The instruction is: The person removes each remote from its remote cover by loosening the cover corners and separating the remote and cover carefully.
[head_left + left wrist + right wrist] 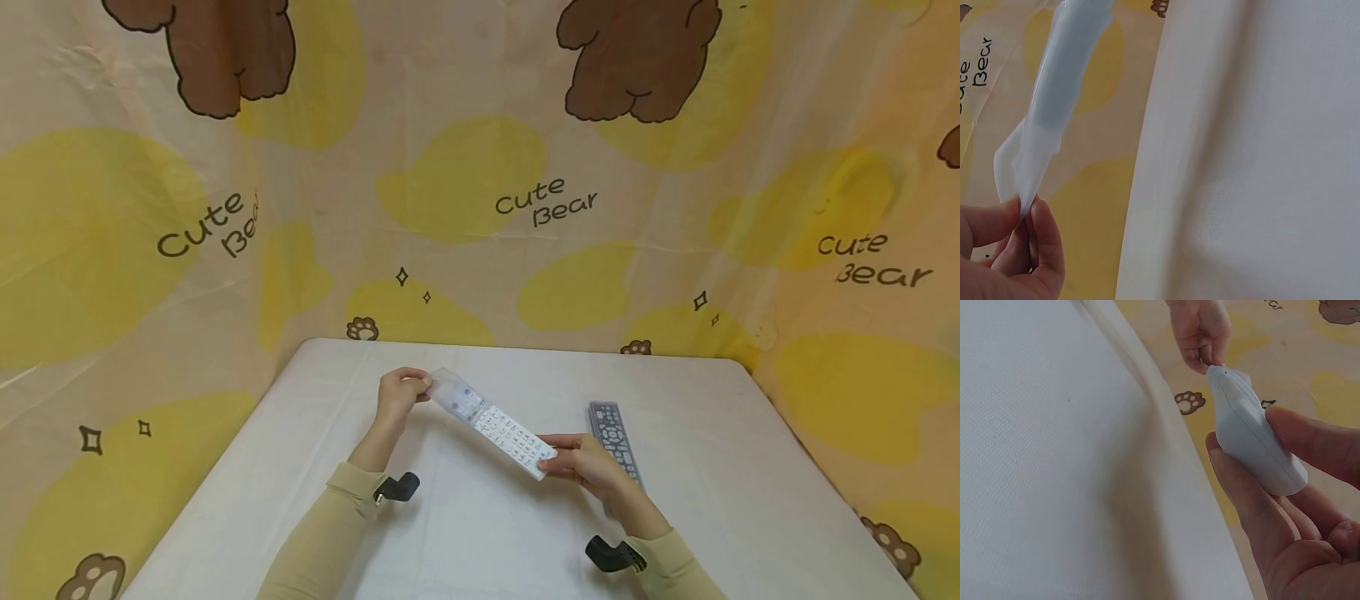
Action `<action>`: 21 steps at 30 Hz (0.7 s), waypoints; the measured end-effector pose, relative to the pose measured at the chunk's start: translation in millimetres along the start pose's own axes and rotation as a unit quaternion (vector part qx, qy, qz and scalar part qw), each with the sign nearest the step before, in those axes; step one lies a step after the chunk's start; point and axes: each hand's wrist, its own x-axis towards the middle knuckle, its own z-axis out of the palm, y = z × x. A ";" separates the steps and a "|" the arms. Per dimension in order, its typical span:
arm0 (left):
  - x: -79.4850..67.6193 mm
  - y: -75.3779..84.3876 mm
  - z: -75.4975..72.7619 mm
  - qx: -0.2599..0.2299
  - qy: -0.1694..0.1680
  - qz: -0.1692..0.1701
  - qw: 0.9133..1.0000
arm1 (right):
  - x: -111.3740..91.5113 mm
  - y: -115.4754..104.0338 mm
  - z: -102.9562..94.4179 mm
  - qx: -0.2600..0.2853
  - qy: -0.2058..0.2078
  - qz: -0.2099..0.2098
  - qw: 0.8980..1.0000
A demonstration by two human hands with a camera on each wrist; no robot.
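A white remote control (pixel 513 435) is held slantwise above the table, its buttons facing up. A clear plastic sleeve (pixel 447 385) covers its far left part and extends past that end. My left hand (pixel 397 398) pinches the loose end of the sleeve between thumb and fingers; in the left wrist view the film (pixel 1038 159) narrows to a point there. My right hand (pixel 588 463) grips the remote's near end, thumb on one face and fingers on the other, as the right wrist view shows at its pale end (pixel 1260 450).
A grey remote control (pixel 617 437) with dark buttons lies on the white table (pixel 720 500), partly hidden behind my right hand and wrist. A patterned curtain (pixel 450 250) surrounds the table at the back and sides. Black wrist cameras sit on both sleeves.
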 end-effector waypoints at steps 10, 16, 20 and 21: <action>-0.6 2.3 -0.1 0.014 0.003 -0.006 1.000 | -0.8 1.5 -1.2 0.001 -0.005 -0.007 1.000; -1.6 4.1 0.0 0.015 0.003 -0.012 1.000 | -1.1 2.0 -2.4 0.003 -0.005 -0.007 1.000; -0.8 3.9 0.0 0.014 0.002 -0.011 1.000 | -1.5 2.0 -3.0 0.003 -0.005 -0.005 1.000; -0.6 3.8 -0.1 0.014 0.002 -0.010 1.000 | -1.6 2.0 -3.0 0.003 -0.004 -0.005 1.000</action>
